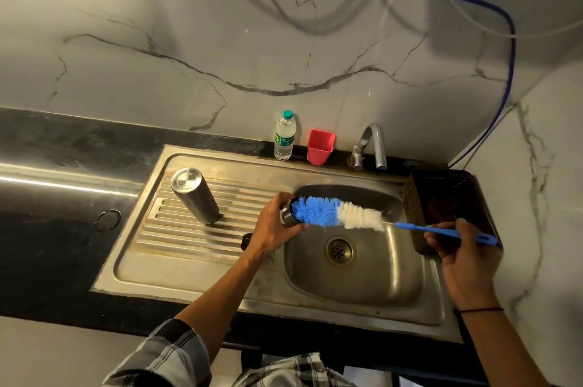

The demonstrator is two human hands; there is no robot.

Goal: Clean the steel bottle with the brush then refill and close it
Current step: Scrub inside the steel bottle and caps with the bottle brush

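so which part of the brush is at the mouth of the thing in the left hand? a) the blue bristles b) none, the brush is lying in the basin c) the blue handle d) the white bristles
a: the brush has its blue bristle end at the mouth of the small steel piece gripped by the left hand, while the white bristles sit outside nearer the handle, which the right hand holds over the sink.
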